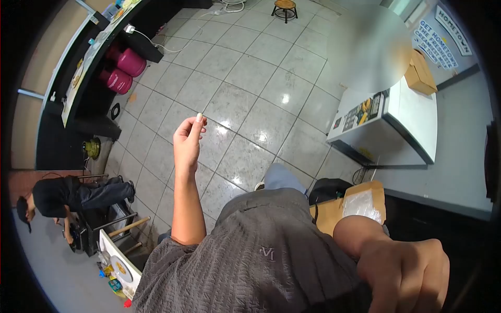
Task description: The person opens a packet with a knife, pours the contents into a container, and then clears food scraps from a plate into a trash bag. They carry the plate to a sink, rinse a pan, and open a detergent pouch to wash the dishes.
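Observation:
My left hand (190, 136) is out in front over the grey tiled floor (235, 104), its fingers curled and the thumb laid along them. Whether anything is between those fingers is too small to tell. Close to the camera at the lower right is my right hand (407, 268), knuckles up, with its fingers bent down and their tips hidden. An open cardboard box (378, 198) with clear plastic in it lies beyond the right wrist, beside a black bag (329, 191).
A white chest freezer (417, 122) stands at the right with a carton (420, 73) on top. Pink gas cylinders (117, 81) sit under the left counter. A person in black (57, 197) is at the lower left. A wooden stool (285, 5) is at the top.

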Motion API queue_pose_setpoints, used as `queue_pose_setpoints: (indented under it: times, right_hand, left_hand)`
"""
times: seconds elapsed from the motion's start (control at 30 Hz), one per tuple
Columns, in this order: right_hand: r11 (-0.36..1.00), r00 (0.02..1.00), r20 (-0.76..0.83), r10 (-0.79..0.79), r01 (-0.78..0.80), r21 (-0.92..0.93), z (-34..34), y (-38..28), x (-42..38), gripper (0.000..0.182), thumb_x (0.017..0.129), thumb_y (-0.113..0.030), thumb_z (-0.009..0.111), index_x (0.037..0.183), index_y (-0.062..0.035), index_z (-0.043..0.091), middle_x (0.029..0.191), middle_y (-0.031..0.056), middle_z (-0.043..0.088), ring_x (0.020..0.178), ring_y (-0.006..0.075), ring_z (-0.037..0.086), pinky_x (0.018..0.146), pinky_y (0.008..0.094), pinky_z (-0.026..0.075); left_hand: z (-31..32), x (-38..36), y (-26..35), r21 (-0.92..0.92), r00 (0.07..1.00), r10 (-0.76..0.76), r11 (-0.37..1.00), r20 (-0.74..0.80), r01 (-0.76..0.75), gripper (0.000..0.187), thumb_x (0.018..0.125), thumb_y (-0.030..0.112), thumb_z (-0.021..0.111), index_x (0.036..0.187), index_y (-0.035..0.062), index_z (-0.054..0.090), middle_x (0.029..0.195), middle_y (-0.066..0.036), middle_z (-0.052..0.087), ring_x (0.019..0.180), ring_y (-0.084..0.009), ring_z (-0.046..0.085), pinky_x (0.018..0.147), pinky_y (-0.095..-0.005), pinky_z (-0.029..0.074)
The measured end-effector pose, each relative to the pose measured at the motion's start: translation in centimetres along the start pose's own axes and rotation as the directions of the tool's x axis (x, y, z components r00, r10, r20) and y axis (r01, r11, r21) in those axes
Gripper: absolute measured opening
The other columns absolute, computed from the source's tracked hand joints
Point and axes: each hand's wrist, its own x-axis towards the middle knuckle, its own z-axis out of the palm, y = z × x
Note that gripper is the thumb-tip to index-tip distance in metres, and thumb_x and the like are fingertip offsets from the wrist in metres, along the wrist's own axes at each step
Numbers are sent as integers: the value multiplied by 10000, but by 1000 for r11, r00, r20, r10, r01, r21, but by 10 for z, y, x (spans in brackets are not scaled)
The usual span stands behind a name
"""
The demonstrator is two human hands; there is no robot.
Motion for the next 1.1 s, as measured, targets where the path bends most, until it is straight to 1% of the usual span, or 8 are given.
queue_pose_setpoints:
  times: [0.23,0.37,0.43,0.47,0.67,0.73,0.87,1.1]
  right_hand:
    - [951,945,108,-308,305,41,-156,60,105,293,847,-152,650,581,-61,569,697,60,507,729,207,542,785,354,574]
    - [989,983,183,32,-58,139,-227,63,195,333,870,-195,635,567,-68,578,732,92,531,781,228,576,804,326,554]
    - [934,974,-55,-221,228,276,-253,86,236,329,780,-102,678,496,-32,529,452,40,486,382,120,433,527,334,534]
    - [931,977,-33,-208,209,298,-273,95,258,329,780,-102,678,496,-32,529,452,40,486,382,120,433,527,334,534]
    - [996,993,98,-62,67,-50,-389,157,349,411,744,-336,781,507,-117,528,460,-39,478,401,68,405,462,222,411]
    - [984,974,224,-36,74,-161,-442,186,378,380,820,-300,725,567,-73,557,519,10,511,448,135,409,557,319,492]
    - [785,995,-94,-21,-42,-618,-529,279,433,258,860,-194,572,671,-84,436,571,8,411,528,125,331,518,298,283]
    - [695,817,-565,113,-471,-543,-632,417,559,238,898,-131,590,701,-77,469,612,-20,448,543,51,354,520,211,300]
  left_hand:
    - [35,156,-8,-16,998,4,1000,-57,-5,265,897,313,611,909,52,658,866,13,637,757,-57,511,667,-224,377]
    - [59,244,16,-60,984,-27,998,-174,16,265,900,307,609,900,46,658,858,11,634,746,-61,509,664,-222,380]
    - [68,283,32,-54,981,22,998,-195,-33,234,922,263,577,898,41,647,876,-6,619,767,-69,511,664,-215,379]
    - [70,301,41,-76,979,34,996,-200,-50,227,919,257,582,889,41,645,872,-6,622,763,-68,512,670,-217,381]
    - [46,413,42,-107,923,1,993,-384,-45,225,911,260,594,865,47,650,825,10,619,748,-63,513,671,-223,382]
    - [27,461,33,-113,902,6,992,-432,-61,229,908,267,599,860,50,651,818,12,618,746,-63,512,670,-223,381]
    - [-28,572,24,-57,874,8,998,-485,-41,246,890,289,630,864,45,645,798,26,600,737,-56,500,670,-218,386]
    - [-86,741,66,-91,908,14,994,-418,-57,226,884,292,634,886,66,647,848,25,631,756,-57,520,685,-219,382]
